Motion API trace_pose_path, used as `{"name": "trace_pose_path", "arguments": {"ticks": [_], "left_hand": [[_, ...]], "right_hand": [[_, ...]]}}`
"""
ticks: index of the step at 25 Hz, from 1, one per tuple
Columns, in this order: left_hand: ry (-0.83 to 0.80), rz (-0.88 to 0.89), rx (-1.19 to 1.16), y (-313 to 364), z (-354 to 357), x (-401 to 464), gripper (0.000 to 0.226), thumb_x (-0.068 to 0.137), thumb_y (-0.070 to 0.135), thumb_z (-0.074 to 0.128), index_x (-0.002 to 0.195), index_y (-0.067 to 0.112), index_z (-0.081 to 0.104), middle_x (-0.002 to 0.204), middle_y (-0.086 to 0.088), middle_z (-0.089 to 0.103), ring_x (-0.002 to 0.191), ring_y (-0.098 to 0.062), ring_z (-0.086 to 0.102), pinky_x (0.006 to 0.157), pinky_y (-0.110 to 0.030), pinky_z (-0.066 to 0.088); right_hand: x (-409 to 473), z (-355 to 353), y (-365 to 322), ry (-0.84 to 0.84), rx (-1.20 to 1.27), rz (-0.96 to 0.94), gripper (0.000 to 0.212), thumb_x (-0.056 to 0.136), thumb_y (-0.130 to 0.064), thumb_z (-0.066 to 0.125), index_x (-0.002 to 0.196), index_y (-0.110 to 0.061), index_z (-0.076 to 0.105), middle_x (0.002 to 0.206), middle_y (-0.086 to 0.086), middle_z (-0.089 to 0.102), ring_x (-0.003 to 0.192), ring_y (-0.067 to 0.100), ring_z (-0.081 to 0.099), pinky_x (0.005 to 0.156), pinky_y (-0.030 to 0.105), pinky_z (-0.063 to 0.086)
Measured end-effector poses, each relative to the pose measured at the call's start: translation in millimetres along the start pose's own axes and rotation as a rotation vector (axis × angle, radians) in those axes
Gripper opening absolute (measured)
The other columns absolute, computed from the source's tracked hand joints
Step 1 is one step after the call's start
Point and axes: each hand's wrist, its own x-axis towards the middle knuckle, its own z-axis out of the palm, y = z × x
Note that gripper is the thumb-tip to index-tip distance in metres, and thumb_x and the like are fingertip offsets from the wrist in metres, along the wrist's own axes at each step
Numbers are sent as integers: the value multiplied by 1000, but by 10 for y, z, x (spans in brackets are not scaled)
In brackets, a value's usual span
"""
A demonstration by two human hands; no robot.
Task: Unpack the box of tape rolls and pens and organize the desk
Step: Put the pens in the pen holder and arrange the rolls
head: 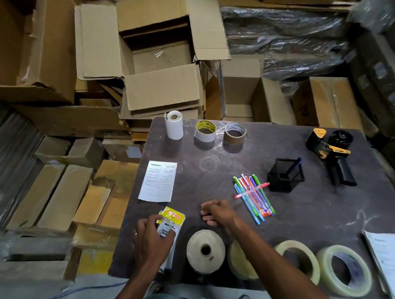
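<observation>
Left hand (152, 241) is gripping the yellow-and-white plastic packet (171, 222); right hand (217, 212) is resting loosely curled, holding nothing, near the loose colourful pens (254, 198).

Packet (170, 224): lower part covered by the left hand (151, 242); print partly hidden, too small to read.
Clear tape roll (238, 260): below the right hand (217, 213), crossed by the forearm, right side hidden.
Paper sheet (158, 180): above the left hand, text too small to read.
Pen (294, 166): lower end hidden inside the black holder (285, 178).
</observation>
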Motion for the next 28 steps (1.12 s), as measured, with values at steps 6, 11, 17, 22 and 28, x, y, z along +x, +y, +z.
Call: {"name": "trace_pose_path", "arguments": {"ticks": [6, 11, 17, 22, 28], "left_hand": [[-26, 202, -197, 275, 136, 174, 36, 72, 20, 78, 103, 32, 63, 102, 3, 56, 99, -24, 56, 83, -44, 52], [-63, 252, -270, 339, 184, 257, 33, 73, 11, 75, 97, 30, 64, 100, 5, 59, 96, -20, 58, 82, -38, 52], [-119, 325, -253, 321, 240, 359, 30, 74, 14, 77, 98, 28, 66, 94, 9, 57, 94, -15, 60, 83, -37, 52], [-180, 391, -217, 392, 280, 398, 25, 76, 15, 76, 96, 29, 69, 95, 13, 57, 92, -9, 62, 83, -30, 52], [-296, 405, -273, 607, 383, 380, 24, 80, 12, 73, 96, 30, 66, 96, 6, 59, 86, -6, 62, 75, -23, 53]], "right_hand": [[76, -136, 10, 481, -224, -199, 18, 88, -23, 58, 77, -11, 68, 72, 8, 69, 59, 18, 63, 61, 38, 55], [25, -460, -44, 672, -616, -190, 56, 86, -41, 64, 134, -20, 45, 105, 7, 67, 100, 32, 63, 78, 37, 46], [31, -596, 48, 699, -735, -146, 18, 89, -25, 52, 92, -12, 66, 101, 13, 70, 98, 33, 64, 79, 38, 52], [-113, -782, 61, 742, -857, -135, 23, 92, -23, 53, 109, -15, 66, 116, 12, 63, 104, 34, 62, 84, 38, 48], [-169, -1116, 186, 782, -913, -57, 26, 85, -23, 62, 110, -17, 67, 121, 13, 57, 114, 34, 52, 91, 39, 44]]}}
